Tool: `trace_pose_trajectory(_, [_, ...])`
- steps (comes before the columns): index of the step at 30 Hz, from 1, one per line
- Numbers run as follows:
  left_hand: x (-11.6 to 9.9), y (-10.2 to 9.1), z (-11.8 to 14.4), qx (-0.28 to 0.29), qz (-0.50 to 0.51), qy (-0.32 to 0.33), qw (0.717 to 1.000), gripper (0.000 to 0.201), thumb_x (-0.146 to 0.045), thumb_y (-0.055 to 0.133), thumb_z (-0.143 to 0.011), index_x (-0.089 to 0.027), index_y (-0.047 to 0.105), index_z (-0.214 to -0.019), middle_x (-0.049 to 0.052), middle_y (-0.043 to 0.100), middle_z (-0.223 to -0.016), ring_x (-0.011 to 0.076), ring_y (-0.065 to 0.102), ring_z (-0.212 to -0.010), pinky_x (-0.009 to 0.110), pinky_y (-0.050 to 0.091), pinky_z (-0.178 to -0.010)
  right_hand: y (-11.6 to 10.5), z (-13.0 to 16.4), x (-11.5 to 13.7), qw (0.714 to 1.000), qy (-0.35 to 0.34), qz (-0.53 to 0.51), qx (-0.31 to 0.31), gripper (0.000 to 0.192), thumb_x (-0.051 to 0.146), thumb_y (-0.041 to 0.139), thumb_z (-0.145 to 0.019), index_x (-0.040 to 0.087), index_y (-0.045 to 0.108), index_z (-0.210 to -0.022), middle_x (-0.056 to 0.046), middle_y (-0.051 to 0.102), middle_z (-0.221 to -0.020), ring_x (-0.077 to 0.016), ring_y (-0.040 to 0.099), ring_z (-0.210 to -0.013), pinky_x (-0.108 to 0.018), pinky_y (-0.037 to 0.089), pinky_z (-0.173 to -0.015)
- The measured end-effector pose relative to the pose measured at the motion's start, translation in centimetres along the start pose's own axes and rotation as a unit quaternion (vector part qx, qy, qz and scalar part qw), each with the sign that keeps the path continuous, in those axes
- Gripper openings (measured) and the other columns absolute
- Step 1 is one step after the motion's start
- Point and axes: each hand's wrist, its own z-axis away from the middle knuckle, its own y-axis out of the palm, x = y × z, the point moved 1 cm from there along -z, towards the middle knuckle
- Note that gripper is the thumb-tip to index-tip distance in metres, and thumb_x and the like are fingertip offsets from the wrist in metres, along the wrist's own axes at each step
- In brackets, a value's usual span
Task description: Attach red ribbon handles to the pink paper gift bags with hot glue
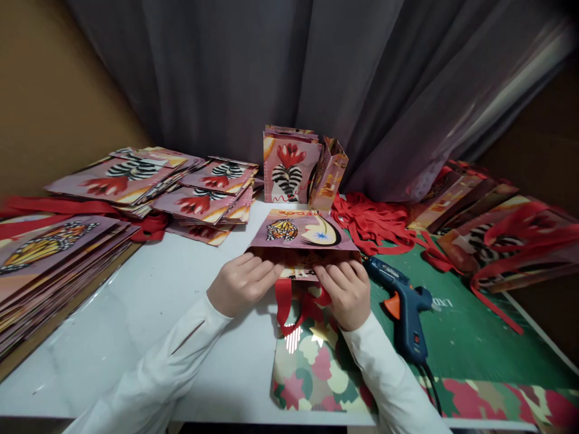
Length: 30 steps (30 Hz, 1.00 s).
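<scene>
A flat pink paper gift bag (302, 232) with a butterfly print lies on the white table (149, 313) in front of me. My left hand (243, 283) presses down on the bag's near edge at the left. My right hand (344, 291) presses the same edge at the right. A red ribbon handle (289, 304) loops out from under that edge, between my two hands. Both hands have their fingers curled onto the folded edge.
A blue glue gun (404, 307) lies on a green mat (470, 337) right of my hand. Loose red ribbons (371, 223) sit behind it. Stacks of flat bags (199, 193) lie left, finished bags (497, 235) right, upright bags (292, 166) at the back. Patterned paper (316, 367) lies under my wrists.
</scene>
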Motion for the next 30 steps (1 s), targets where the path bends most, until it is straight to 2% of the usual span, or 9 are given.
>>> trace_pose_trajectory(4, [-0.2,-0.3,-0.3,0.011,-0.012,-0.017,1.000,0.013,-0.009,0.054,-0.090,-0.015,0.065,-0.088,-0.001,0.062,-0.065,0.0127,0.048,-0.056,0.030,0.037,-0.054,-0.3,0.0,-0.1,1.000,0.015,0.015,0.010,0.024,0.015,0.045,-0.095,0.016,0.069,-0.098,-0.005,0.065,-0.075,-0.0181,0.048,-0.073,-0.034,0.035,-0.077])
trace_pose_trajectory(9, [-1.3,0.2,-0.8,0.090,-0.049,-0.063,0.993,0.016,-0.010,0.050,-0.090,-0.014,0.066,-0.088,0.004,0.063,-0.072,0.0182,0.052,-0.065,0.034,0.040,-0.062,0.2,0.0,0.6,0.999,0.005,0.025,0.024,0.027,0.012,0.043,-0.095,0.014,0.069,-0.101,-0.005,0.066,-0.076,-0.0187,0.048,-0.076,-0.034,0.034,-0.081])
trace_pose_trajectory(13, [-2.9,1.0,-0.6,0.148,-0.021,-0.070,0.986,0.012,-0.015,0.058,-0.086,-0.017,0.066,-0.095,0.005,0.067,-0.086,0.0211,0.058,-0.075,0.035,0.040,-0.062,0.8,0.1,1.8,0.999,0.005,0.009,0.042,0.027,0.014,0.043,-0.096,0.015,0.069,-0.104,-0.006,0.070,-0.088,-0.0197,0.050,-0.082,-0.035,0.034,-0.086])
trace_pose_trajectory(16, [-3.5,1.6,-0.3,0.168,-0.013,-0.092,0.981,0.010,-0.014,0.061,-0.085,-0.018,0.066,-0.092,0.005,0.070,-0.091,0.0231,0.062,-0.082,0.035,0.044,-0.064,1.2,0.0,2.6,0.996,0.036,-0.002,0.086,0.025,0.016,0.044,-0.096,0.017,0.068,-0.105,-0.007,0.070,-0.097,-0.0201,0.053,-0.088,-0.035,0.034,-0.090])
trace_pose_trajectory(20, [-3.8,2.3,0.0,0.189,0.027,-0.152,0.970,0.033,-0.009,0.052,-0.085,-0.017,0.063,-0.115,0.010,0.070,-0.110,0.0271,0.064,-0.099,0.040,0.049,-0.081,1.6,-0.1,3.4,0.988,0.067,0.012,0.142,0.020,0.017,0.052,-0.092,0.017,0.067,-0.106,-0.009,0.070,-0.105,-0.0229,0.056,-0.098,-0.038,0.035,-0.096])
trace_pose_trajectory(23, [-4.0,2.6,0.1,0.201,0.086,-0.206,0.954,0.062,-0.003,0.047,-0.078,-0.018,0.047,-0.138,0.015,0.058,-0.134,0.0303,0.055,-0.122,0.047,0.044,-0.101,2.0,0.0,3.7,0.983,0.059,0.019,0.173,0.021,0.015,0.053,-0.090,0.014,0.067,-0.107,-0.012,0.071,-0.101,-0.0242,0.061,-0.093,-0.038,0.043,-0.088])
trace_pose_trajectory(25, [-4.0,2.8,0.3,0.197,0.120,-0.226,0.946,0.074,-0.002,0.046,-0.074,-0.018,0.036,-0.146,0.016,0.048,-0.144,0.0320,0.046,-0.132,0.050,0.041,-0.107,2.4,0.2,3.7,0.981,0.056,0.023,0.184,0.025,0.013,0.053,-0.089,0.012,0.066,-0.110,-0.013,0.072,-0.101,-0.0256,0.063,-0.092,-0.039,0.046,-0.084])
trace_pose_trajectory(27, [-4.1,3.1,0.7,0.197,0.150,-0.229,0.941,0.081,-0.003,0.047,-0.073,-0.017,0.027,-0.150,0.017,0.042,-0.149,0.0333,0.041,-0.137,0.052,0.040,-0.109,2.7,0.4,3.5,0.983,0.051,0.020,0.176,0.032,0.013,0.052,-0.089,0.009,0.063,-0.120,-0.017,0.069,-0.114,-0.0282,0.062,-0.105,-0.041,0.047,-0.091])
trace_pose_trajectory(30, [-4.1,3.6,1.6,0.207,0.174,-0.222,0.937,0.084,-0.006,0.050,-0.073,-0.018,0.023,-0.151,0.018,0.040,-0.150,0.0343,0.041,-0.136,0.052,0.043,-0.107,3.0,0.5,3.1,0.986,0.045,0.003,0.158,0.045,0.013,0.049,-0.090,0.006,0.053,-0.134,-0.020,0.055,-0.137,-0.0317,0.048,-0.129,-0.048,0.038,-0.107])
